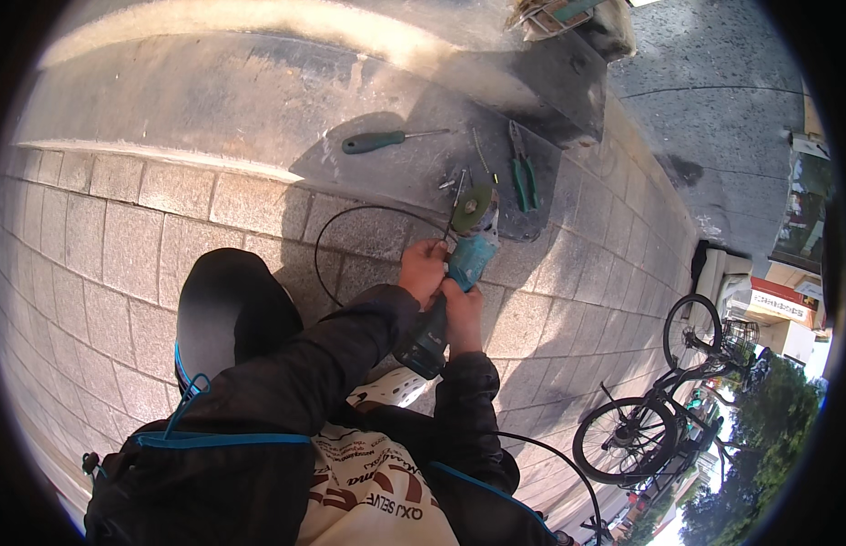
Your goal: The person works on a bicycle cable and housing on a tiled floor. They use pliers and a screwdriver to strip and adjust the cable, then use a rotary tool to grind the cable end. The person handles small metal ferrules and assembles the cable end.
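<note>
A teal and black cordless angle grinder (471,261) is gripped around its body by my right hand (463,314). Its round greenish disc (473,208) points toward the grey stone step. My left hand (425,270) is closed beside the grinder's head, fingers pinched on a thin black cable (317,246) close to the disc. That cable arcs out to the left and back under my left sleeve. Part of the grinder's handle is hidden by my forearms. Beyond the disc lie green-handled pliers (523,173) and small thin metal pieces (450,179).
A green-handled screwdriver (375,142) lies on the stone step (232,100). Brick paving (131,232) spreads below it. My bent knee (232,300) is at left. A bicycle (655,428) stands at right, and another black cable (568,460) curves toward it from my side.
</note>
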A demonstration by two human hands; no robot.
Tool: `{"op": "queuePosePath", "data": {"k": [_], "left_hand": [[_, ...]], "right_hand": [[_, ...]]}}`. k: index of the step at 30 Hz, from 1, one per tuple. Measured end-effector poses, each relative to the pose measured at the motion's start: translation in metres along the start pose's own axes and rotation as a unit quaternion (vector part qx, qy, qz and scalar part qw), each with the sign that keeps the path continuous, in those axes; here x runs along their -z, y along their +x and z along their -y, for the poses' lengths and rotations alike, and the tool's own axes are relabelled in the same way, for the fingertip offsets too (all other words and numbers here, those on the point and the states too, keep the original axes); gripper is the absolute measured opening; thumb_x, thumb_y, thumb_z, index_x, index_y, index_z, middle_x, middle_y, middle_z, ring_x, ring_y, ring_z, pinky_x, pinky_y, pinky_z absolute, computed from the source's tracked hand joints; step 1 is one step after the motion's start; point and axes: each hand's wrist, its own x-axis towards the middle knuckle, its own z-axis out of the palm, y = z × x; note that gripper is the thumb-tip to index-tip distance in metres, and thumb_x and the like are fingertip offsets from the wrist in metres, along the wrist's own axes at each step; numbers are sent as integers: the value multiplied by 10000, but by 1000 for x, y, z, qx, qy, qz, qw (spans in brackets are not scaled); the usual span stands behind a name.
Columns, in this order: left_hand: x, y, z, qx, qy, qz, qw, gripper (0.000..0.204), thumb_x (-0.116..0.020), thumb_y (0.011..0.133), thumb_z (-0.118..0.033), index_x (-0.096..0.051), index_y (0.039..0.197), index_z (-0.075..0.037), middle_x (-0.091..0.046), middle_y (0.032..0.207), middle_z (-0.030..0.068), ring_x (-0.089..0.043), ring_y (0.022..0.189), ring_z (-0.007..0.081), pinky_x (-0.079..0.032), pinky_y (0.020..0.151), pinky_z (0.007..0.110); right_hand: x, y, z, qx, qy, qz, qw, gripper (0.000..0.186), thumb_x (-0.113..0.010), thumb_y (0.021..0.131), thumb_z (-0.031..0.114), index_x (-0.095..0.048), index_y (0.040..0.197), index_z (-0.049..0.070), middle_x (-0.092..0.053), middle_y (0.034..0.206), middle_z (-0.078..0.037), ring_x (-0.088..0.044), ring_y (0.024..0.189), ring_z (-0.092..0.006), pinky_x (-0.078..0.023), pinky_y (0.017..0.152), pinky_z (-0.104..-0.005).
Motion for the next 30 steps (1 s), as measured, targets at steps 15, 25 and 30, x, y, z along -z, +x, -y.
{"op": "queuePosePath", "data": {"k": [15, 25, 30], "left_hand": [[1, 4, 5, -3, 5, -1, 1000, 277, -651, 1088, -232, -739, 1182, 13, -684, 799, 60, -569, 573, 119, -449, 498, 335], [1, 6, 11, -17, -15, -1, 1000, 221, -653, 1080, -191, -745, 1129, 3, -696, 801, 59, -573, 559, 122, -433, 481, 330], [3, 10, 15, -37, 1, 4, 999, 178, -642, 1075, -146, -749, 1107, -7, -708, 824, 50, -585, 576, 121, -441, 489, 326]], "right_hand": [[2, 2, -5, -6, -13, -8, 1000, 194, -710, 889, 92, -666, 1010, -54, -688, 780, -113, -682, 598, -226, -559, 554, -359], [-1, -1, 0, -15, -16, -10, 1000, 187, -704, 901, 83, -658, 1026, -49, -690, 789, -111, -676, 594, -224, -554, 551, -365], [-1, 0, -2, -15, -25, -18, 999, 220, -709, 903, 86, -663, 1072, -46, -696, 817, -104, -681, 619, -214, -555, 569, -357]]}}
